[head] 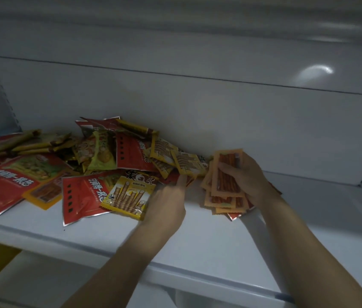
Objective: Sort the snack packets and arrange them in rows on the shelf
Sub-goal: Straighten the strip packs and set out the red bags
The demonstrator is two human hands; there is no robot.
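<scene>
Sorting looks barely begun, no rows yet: the right hand [244,174] grips a stack of orange packets [224,185] at centre right; the left hand [169,203] reaches the mixed pile [100,190] on the shelf [197,241], grasp unclear.

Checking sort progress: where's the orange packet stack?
Head view, right of centre: orange packets on the shelf, gripped by the right hand, beside the mixed pile.

I see two forearms [117,261], bare from the front lip of the shelf [200,276] down to the frame's edge. Above that lip, the left hand [166,203] and right hand [250,177] look bare too, though blur hides detail.
</scene>
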